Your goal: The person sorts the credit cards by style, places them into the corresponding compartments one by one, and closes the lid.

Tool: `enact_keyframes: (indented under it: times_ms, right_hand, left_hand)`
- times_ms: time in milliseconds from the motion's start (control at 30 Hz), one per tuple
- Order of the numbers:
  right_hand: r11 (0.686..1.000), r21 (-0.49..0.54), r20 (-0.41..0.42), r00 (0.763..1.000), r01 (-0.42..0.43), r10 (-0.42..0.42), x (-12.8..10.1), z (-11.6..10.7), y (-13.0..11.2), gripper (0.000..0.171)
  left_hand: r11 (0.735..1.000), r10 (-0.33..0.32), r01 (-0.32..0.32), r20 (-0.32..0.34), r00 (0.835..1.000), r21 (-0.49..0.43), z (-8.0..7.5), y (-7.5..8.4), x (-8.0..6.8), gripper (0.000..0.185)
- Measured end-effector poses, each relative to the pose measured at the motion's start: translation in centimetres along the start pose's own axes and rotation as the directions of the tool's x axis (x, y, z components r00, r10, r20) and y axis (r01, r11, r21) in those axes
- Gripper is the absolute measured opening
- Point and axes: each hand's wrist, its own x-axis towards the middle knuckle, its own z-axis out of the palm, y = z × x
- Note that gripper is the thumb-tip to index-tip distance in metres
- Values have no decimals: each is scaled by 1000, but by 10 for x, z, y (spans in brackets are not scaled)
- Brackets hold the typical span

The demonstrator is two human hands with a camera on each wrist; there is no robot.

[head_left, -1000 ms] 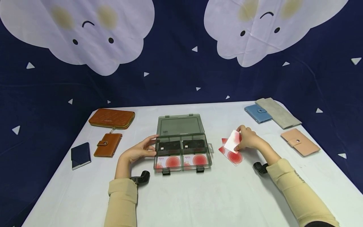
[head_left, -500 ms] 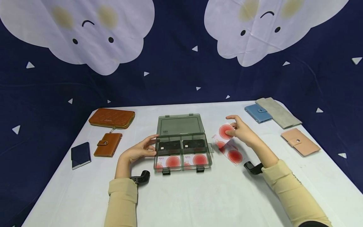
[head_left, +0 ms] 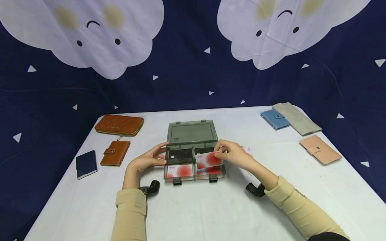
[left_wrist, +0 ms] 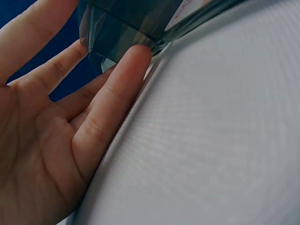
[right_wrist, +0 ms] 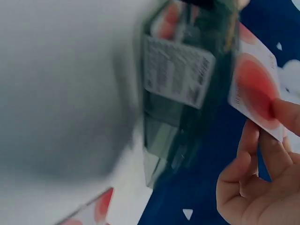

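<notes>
A red-and-white card (head_left: 208, 159) is pinched in my right hand (head_left: 236, 154), tilted above the right compartments of a translucent green box (head_left: 193, 131). In the right wrist view the same card (right_wrist: 257, 86) is held near its edge between thumb and fingers, beside the box's labelled side wall (right_wrist: 161, 112). The box lies with its lid laid back. Black cards (head_left: 181, 154) are in its rear compartments, and red-and-white cards (head_left: 184, 170) in the front ones. My left hand (head_left: 147, 160) rests its fingertips on the box's left side, fingers extended.
Another red-and-white card (head_left: 248, 150) lies on the table, partly hidden behind my right hand. On the left are a brown zip wallet (head_left: 118, 125), a brown snap wallet (head_left: 115, 153) and a navy booklet (head_left: 86, 164). Blue (head_left: 275, 119), grey (head_left: 297, 118) and pink (head_left: 320, 149) wallets lie right.
My right hand has lifted a card from those on the table and carried it left to above the box's right side. The left hand has stayed at the box.
</notes>
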Motion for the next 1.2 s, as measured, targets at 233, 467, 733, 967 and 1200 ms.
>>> enact_keyframes:
  times_ms: [233,467,733,967,1200]
  right_hand:
    - [937,-301,83,984,177,-159,-3,18,6,17]
    - [719,-565,111,901,405,-420,-4,24,14,20]
    - [627,-642,140,872,441,-470,-3,24,18,21]
    - [751,-524,136,909,403,-393,-9,12,16,26]
    - [872,-488,-89,993,29,-83,-17,-23,24,20]
  left_hand:
    - [1000,11,-10,11,1000,-3,-1,-2,1,86]
    - [1000,22,-22,10,1000,6,-3,-2,2,85]
    - [1000,21,-21,2,1000,11,-2,-3,2,86]
    - [1000,11,-11,0,1000,14,-2,-3,2,85]
    - [1000,7,-7,-8,1000,21,-2,-3,2,85]
